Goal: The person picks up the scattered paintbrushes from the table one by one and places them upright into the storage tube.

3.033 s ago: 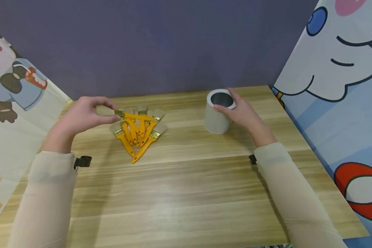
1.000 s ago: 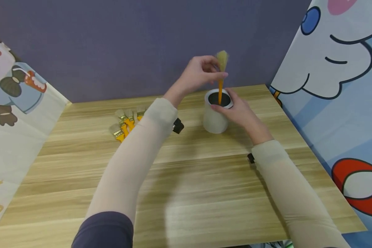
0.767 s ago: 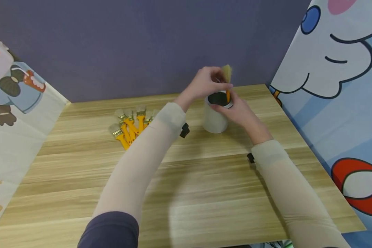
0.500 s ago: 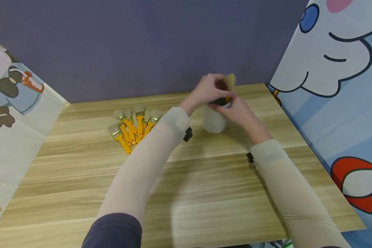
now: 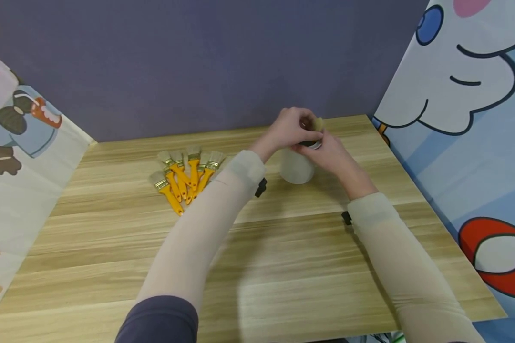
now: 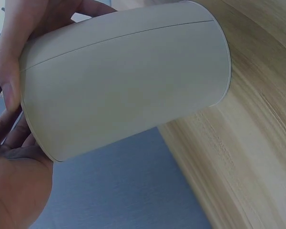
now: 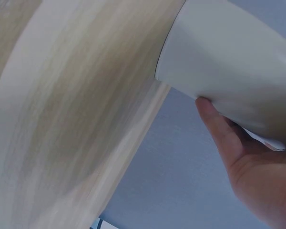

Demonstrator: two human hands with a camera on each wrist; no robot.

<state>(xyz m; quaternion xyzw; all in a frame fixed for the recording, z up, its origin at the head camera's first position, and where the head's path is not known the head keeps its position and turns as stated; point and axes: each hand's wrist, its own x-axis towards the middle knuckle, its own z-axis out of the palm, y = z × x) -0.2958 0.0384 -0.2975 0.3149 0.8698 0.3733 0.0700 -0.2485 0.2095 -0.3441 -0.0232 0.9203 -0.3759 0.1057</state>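
A white cylindrical pot (image 5: 297,169) with a dark inside stands upright on the wooden table. My right hand (image 5: 335,155) grips its right side, thumb at the front of the rim. Over the mouth, my left hand (image 5: 289,127) pinches a paintbrush (image 5: 318,124); only the pale bristles show past the fingers, and the handle is hidden in the pot. In the left wrist view the left hand's fingers curl at the rim of the pot (image 6: 128,81). In the right wrist view, right-hand fingertips (image 7: 206,106) press the pot's side.
Left of the pot lies a loose pile of several paintbrushes (image 5: 194,169) with yellow handles, partly covered by the left sleeve (image 5: 206,228). A dark grey-blue wall (image 5: 197,71) rises behind the table (image 5: 317,276). Printed cartoon panels (image 5: 489,143) flank it on both sides.
My left hand took a paintbrush from the pile, carried it right to the pot and lowered it handle first into the mouth. My right hand has kept holding the pot in place.
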